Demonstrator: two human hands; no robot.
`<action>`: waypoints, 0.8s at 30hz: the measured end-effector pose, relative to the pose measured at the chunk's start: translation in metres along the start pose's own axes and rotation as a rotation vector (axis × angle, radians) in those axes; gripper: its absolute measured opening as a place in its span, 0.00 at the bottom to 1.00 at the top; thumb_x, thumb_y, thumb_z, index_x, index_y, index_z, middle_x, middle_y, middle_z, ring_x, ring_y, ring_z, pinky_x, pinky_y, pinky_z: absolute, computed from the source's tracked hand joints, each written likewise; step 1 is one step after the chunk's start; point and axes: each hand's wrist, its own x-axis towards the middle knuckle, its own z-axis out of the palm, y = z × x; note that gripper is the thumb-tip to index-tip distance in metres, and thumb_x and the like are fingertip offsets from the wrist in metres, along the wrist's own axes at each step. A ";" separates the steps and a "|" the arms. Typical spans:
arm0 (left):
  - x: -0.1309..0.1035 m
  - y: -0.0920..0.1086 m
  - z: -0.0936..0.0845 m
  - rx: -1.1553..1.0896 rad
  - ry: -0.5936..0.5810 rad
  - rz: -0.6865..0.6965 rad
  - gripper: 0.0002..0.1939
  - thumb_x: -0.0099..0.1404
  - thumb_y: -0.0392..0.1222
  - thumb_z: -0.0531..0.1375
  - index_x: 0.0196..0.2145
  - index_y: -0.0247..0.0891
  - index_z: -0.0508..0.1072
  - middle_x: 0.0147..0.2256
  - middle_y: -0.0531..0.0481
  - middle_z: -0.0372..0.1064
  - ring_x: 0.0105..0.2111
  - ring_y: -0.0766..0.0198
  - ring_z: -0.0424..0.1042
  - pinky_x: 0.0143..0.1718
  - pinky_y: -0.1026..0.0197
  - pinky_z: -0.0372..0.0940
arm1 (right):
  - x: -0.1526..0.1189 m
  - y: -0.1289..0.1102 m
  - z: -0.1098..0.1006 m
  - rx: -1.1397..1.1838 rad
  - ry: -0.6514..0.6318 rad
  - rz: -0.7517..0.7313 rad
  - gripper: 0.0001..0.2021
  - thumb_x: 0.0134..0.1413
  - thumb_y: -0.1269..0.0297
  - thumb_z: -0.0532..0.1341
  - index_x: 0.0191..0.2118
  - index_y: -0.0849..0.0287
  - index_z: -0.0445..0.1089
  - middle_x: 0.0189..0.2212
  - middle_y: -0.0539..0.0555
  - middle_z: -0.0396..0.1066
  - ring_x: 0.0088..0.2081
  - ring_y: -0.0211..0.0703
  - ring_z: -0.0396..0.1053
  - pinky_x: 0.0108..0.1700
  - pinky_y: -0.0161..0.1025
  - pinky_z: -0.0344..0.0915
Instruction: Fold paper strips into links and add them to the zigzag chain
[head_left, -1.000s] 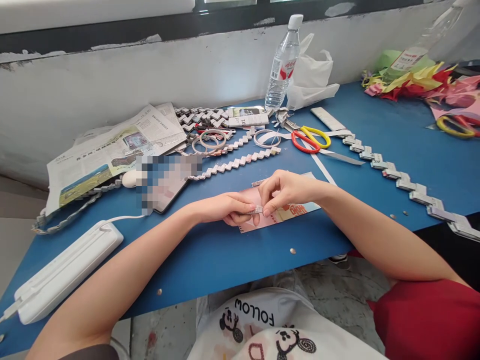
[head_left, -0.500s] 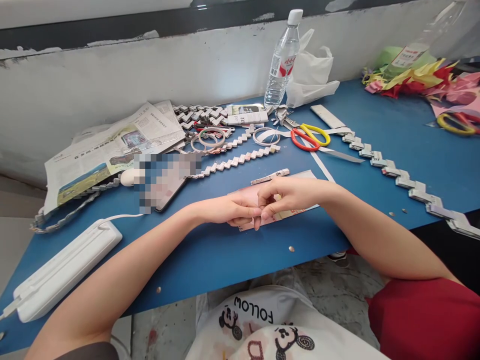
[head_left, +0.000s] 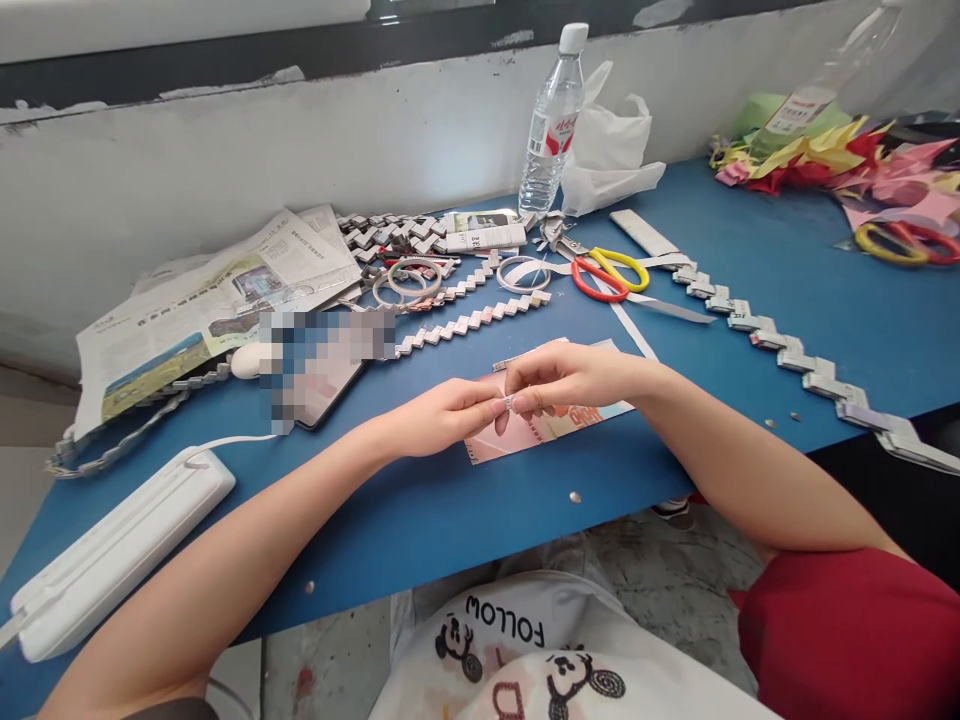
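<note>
My left hand (head_left: 448,412) and my right hand (head_left: 559,378) meet over the table, fingertips pinched together. Between them shows a tiny folded piece of paper (head_left: 509,402), whitish with print, gripped from both sides. Under the hands lies a pink printed paper sheet (head_left: 491,440), its middle partly covered by my fingers. Just behind my right hand, the end of a folded newspaper strip (head_left: 501,367) peeks out. Farther back, a zigzag chain of folded paper (head_left: 472,322) rests on the table.
Red-and-yellow scissors (head_left: 609,275), tape rings (head_left: 409,283), newspapers (head_left: 195,310) and a water bottle (head_left: 551,130) stand or lie at the back. A long paper chain (head_left: 787,355) runs along the right. A phone (head_left: 330,385) and white power strip (head_left: 124,550) are on the left.
My fingers have shifted their pinch, and the small folded paper now shows between the fingertips. My right hand has risen slightly, covering more of the strip behind; the camera view has moved a little.
</note>
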 end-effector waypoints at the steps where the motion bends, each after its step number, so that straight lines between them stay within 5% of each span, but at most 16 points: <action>1: 0.000 0.000 0.000 0.012 0.008 0.006 0.20 0.69 0.54 0.49 0.30 0.36 0.68 0.19 0.58 0.51 0.20 0.70 0.51 0.24 0.66 0.51 | 0.000 0.000 0.000 -0.015 0.018 -0.018 0.15 0.57 0.53 0.60 0.32 0.61 0.70 0.26 0.51 0.71 0.25 0.34 0.65 0.26 0.32 0.59; 7: 0.002 0.003 0.001 0.047 0.079 0.023 0.18 0.69 0.50 0.51 0.29 0.35 0.69 0.19 0.58 0.51 0.21 0.71 0.50 0.22 0.67 0.49 | 0.001 0.002 0.000 -0.070 0.103 -0.048 0.12 0.58 0.58 0.60 0.28 0.60 0.66 0.20 0.47 0.68 0.20 0.31 0.60 0.23 0.30 0.56; 11: 0.001 0.003 -0.005 -0.130 0.149 0.000 0.17 0.65 0.51 0.57 0.30 0.34 0.73 0.17 0.59 0.53 0.18 0.73 0.51 0.20 0.67 0.49 | 0.001 0.003 0.000 0.042 0.180 -0.119 0.13 0.57 0.57 0.62 0.27 0.61 0.65 0.18 0.45 0.66 0.18 0.29 0.58 0.19 0.29 0.54; 18: 0.011 -0.004 0.000 -0.683 0.544 0.146 0.17 0.49 0.45 0.71 0.37 0.37 0.78 0.31 0.50 0.74 0.32 0.65 0.70 0.26 0.67 0.60 | 0.012 0.004 0.022 0.335 0.555 -0.311 0.20 0.54 0.48 0.63 0.24 0.59 0.61 0.14 0.44 0.61 0.15 0.29 0.55 0.17 0.30 0.51; 24: 0.012 -0.001 0.015 -0.674 0.630 0.133 0.09 0.55 0.47 0.68 0.29 0.38 0.80 0.36 0.50 0.74 0.36 0.66 0.68 0.35 0.65 0.63 | 0.020 0.003 0.038 0.422 0.550 -0.299 0.23 0.52 0.44 0.63 0.22 0.59 0.61 0.13 0.45 0.63 0.13 0.30 0.56 0.15 0.31 0.53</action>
